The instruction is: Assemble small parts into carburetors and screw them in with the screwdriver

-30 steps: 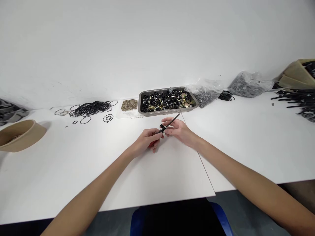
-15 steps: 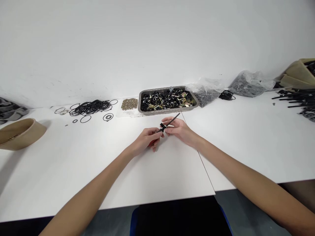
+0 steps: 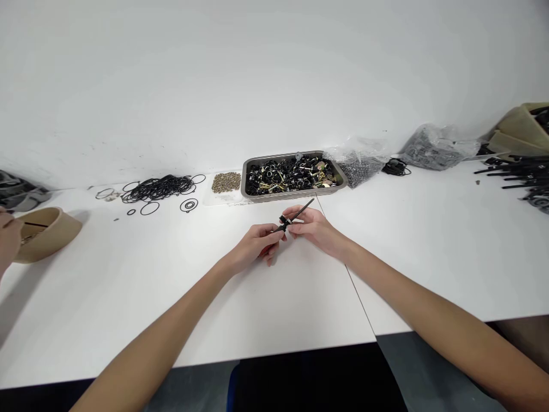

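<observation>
My left hand [image 3: 256, 241] is closed over the white table, gripping a black piece whose full shape is hidden. A bit of red [image 3: 265, 250], perhaps a handle, shows under its fingers. Close by on the right, my right hand [image 3: 312, 227] pinches a black part with a thin rod [image 3: 305, 207]. The rod slants up and to the right past the fingers. The two hands nearly meet at a small dark fitting [image 3: 284, 220] with a pale band beside it. Whether the pieces are joined cannot be made out.
Behind the hands stands a metal tray [image 3: 295, 195] of small black and brass-coloured parts. Black rings [image 3: 160, 187] and small brass-coloured pieces [image 3: 226, 182] lie left of it, plastic bags [image 3: 440, 146] right. At far left, another person's hand [image 3: 7, 237] is over a tan bin [image 3: 60, 232].
Another person's hand has come in at the left edge over the tan bin, with a thin dark piece beside it. My hands have hardly moved.
</observation>
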Tool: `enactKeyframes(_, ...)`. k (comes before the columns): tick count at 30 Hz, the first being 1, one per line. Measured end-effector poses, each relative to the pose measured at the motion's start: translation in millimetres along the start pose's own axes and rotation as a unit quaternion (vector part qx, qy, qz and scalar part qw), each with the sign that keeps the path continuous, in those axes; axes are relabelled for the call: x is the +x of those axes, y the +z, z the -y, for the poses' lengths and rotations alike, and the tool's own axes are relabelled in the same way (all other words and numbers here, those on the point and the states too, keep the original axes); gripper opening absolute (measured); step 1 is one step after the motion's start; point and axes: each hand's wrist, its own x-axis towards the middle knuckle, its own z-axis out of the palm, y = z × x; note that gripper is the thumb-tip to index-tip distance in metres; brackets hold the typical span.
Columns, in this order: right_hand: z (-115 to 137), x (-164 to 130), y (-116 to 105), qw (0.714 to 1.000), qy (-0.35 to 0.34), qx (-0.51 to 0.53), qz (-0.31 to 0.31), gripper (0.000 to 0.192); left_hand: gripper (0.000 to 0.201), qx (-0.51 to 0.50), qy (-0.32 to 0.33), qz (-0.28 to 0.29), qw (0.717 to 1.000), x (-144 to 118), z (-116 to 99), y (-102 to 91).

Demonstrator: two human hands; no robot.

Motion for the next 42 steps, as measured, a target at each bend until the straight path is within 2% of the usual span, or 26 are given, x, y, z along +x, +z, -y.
enactKeyframes(16,-1.1,-0.6,3.2,0.999,-0.034,-0.022,-0.026,0.030,0.026,0.007,0.002,-0.008,1.000,0.0,-1.0,0.2)
enactKeyframes(42,1.5,-3.8,7.6,0.997,-0.029,-0.048,-0.060,0.030,0.029,0.000,0.004,-0.003,1.000,-0.8,-0.8,-0.5)
